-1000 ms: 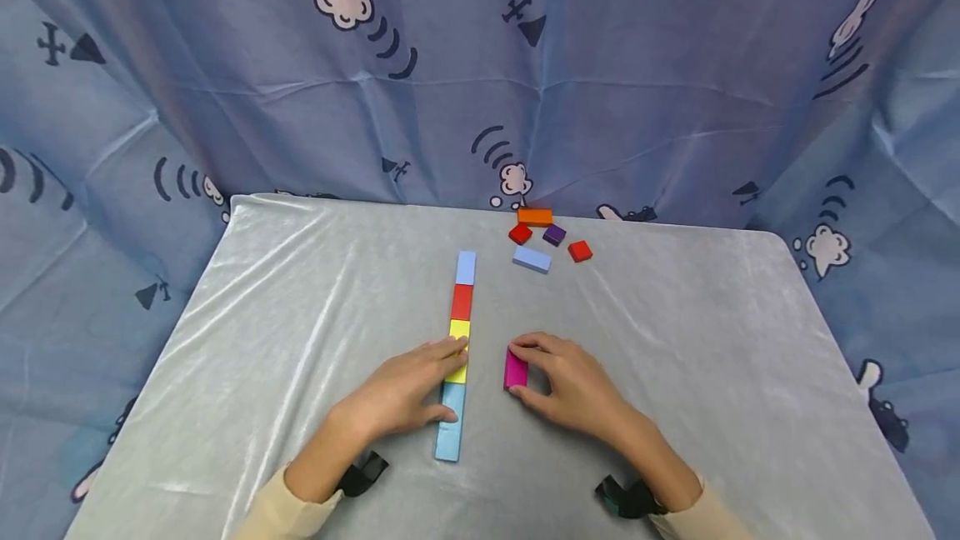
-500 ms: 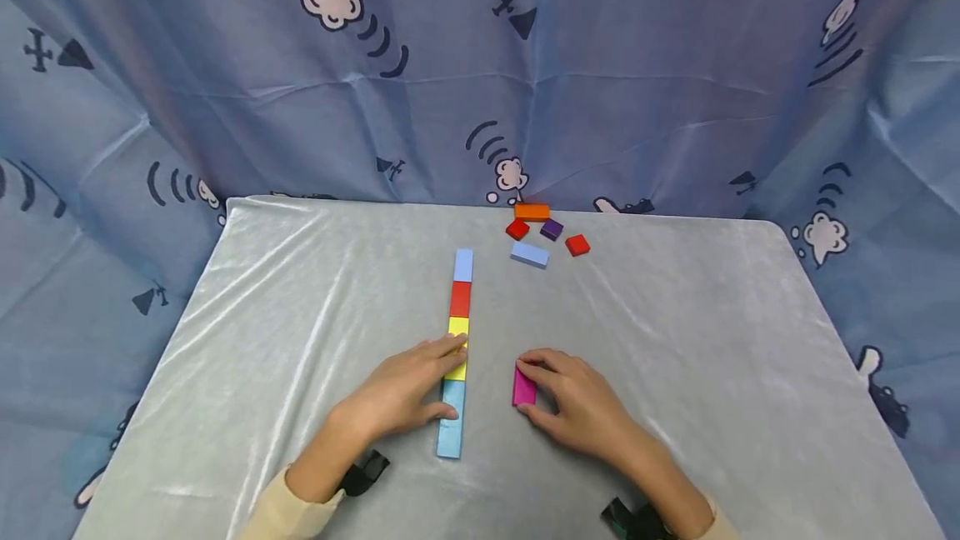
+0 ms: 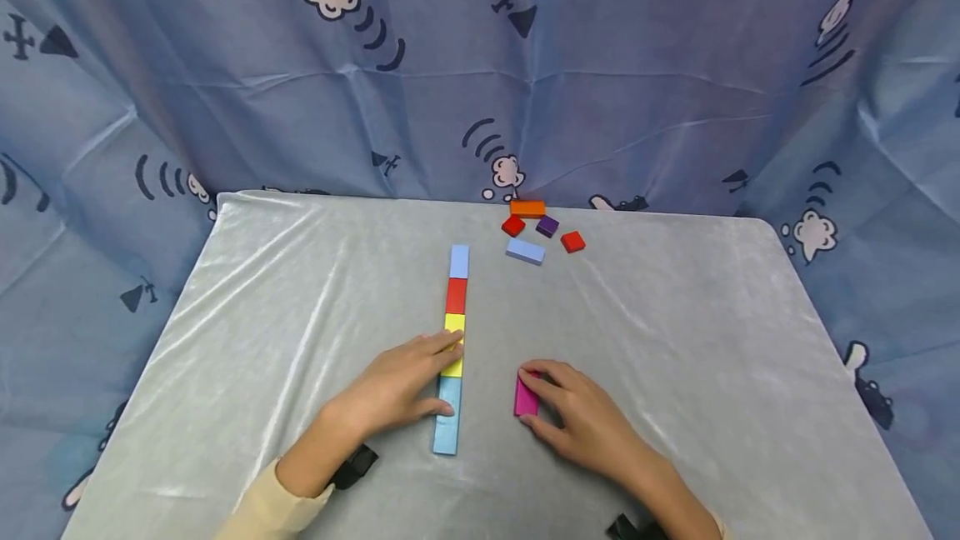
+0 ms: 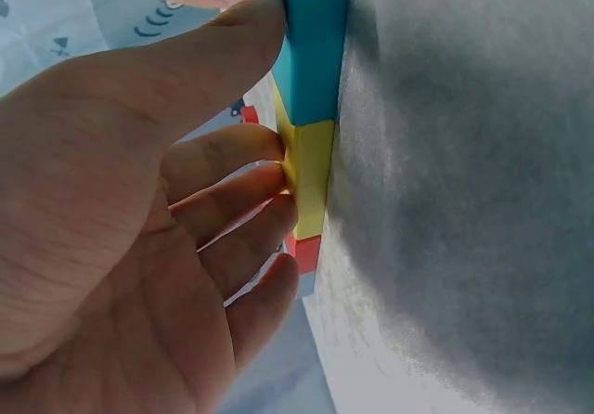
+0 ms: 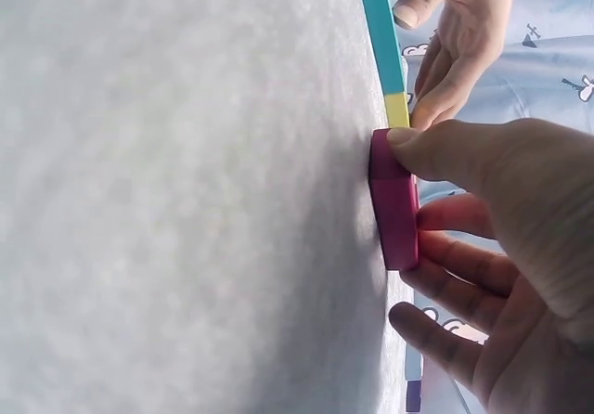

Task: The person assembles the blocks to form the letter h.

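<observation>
Clearly, magenta block (image 3: 526,400), between right hand's (image 3: 581,415) thumb (image 3: 543,431) and fingers (image 3: 542,387)

Your right hand (image 3: 579,413) pinches the magenta block (image 3: 525,399); your left hand (image 3: 403,377) touches the block row (image 3: 456,297), exact contact hard to tell.

Magenta block (image 3: 527,400) shifted rightward, farther from block row (image 3: 456,297).
</observation>
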Demonstrator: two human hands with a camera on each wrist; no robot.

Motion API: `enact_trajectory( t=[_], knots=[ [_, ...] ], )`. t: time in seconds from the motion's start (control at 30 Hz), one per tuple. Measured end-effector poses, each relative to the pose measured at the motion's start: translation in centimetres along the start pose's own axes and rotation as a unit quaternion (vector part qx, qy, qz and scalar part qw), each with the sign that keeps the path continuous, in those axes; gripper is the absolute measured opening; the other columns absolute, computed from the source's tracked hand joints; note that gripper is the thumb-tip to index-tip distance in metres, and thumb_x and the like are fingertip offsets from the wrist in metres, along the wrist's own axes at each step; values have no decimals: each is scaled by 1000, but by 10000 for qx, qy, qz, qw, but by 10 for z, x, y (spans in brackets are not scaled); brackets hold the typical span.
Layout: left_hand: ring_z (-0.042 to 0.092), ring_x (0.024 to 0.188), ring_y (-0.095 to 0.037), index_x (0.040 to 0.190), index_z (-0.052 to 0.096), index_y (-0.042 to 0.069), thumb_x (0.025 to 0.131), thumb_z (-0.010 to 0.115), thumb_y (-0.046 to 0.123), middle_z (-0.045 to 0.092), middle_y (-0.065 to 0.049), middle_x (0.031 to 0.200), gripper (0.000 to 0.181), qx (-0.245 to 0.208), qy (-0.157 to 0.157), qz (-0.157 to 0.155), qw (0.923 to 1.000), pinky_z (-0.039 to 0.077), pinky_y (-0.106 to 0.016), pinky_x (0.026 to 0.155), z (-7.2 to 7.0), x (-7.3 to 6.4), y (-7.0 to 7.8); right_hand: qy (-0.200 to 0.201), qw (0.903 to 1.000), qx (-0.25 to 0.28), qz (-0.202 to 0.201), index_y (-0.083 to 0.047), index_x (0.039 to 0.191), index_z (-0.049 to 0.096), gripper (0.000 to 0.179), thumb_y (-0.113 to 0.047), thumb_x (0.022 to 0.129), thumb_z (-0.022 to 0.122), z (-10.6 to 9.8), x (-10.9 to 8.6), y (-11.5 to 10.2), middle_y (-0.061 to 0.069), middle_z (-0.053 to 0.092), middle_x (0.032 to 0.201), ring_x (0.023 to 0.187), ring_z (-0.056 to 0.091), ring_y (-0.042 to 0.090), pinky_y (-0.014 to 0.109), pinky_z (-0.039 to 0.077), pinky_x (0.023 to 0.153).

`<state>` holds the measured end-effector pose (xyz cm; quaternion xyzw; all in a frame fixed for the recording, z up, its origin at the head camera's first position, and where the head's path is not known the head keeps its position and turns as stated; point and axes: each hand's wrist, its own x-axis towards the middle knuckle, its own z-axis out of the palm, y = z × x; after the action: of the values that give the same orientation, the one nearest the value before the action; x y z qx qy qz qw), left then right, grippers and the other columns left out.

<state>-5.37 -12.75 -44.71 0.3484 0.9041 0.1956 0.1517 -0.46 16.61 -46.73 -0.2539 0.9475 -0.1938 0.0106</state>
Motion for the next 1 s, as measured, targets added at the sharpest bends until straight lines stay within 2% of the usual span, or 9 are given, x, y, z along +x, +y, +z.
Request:
enact_trajectory(
  t=[0.2, 0.43, 0.8, 1.0],
  knots=[
    [45, 156, -28, 154, 53, 0, 89, 86, 32, 47, -14, 166, 80, -4, 36, 24, 10000, 37, -45, 130, 2, 1, 0, 175, 9998, -39, -134, -8, 133, 74, 55, -28, 84, 91, 0, -7, 2, 2, 69, 135, 123, 67, 18, 43, 62, 100],
    [43, 157, -27, 154, 53, 2, 88, 87, 33, 46, -13, 167, 80, -149, -25, -67, 9999, 35, -45, 131, 2, 1, 0, 584, 9965, -130, -582, -5, 128, 76, 55, -26, 81, 93, 2, -16, 5, 4, 71, 131, 120, 69, 20, 42, 62, 96],
    [45, 156, -27, 154, 53, 2, 88, 86, 34, 46, -13, 167, 81, -167, -35, -58, 9998, 36, -45, 130, 0, 0, -2, 458, 9982, -32, -379, -7, 131, 76, 56, -26, 81, 93, 1, -25, 1, 1, 70, 132, 121, 68, 16, 41, 62, 97],
    [42, 158, -27, 156, 50, 1, 88, 87, 41, 43, -12, 169, 87, -297, -18, -70, 9995, 34, -45, 132, 1, 0, 0, 660, 9963, -86, -537, -6, 130, 75, 57, -25, 79, 94, 4, -28, 1, 1, 69, 133, 121, 68, 18, 41, 62, 97]
  ],
)
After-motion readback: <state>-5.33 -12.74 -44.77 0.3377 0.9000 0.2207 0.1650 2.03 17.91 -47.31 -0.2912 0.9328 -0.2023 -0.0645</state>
